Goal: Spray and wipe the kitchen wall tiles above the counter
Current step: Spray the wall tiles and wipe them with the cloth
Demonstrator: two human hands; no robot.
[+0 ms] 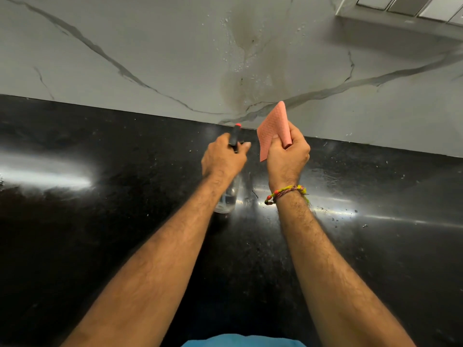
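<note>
My left hand (223, 159) grips the black trigger head of a clear spray bottle (228, 196); its red-tipped nozzle points at the wall. The bottle's base is down by the black counter (100, 234). My right hand (288, 151) holds up a folded pink wipe cloth (271, 126) just right of the nozzle, close to the wall but apart from it. The grey marble-look wall tiles (150, 46) carry a damp stain and water droplets (245, 61) straight above both hands.
The glossy black counter runs left to right, with bright light reflections and scattered droplets on its right side. A white switch plate (400, 6) sits on the wall at the top right. A beaded thread bracelet (285, 194) is on my right wrist.
</note>
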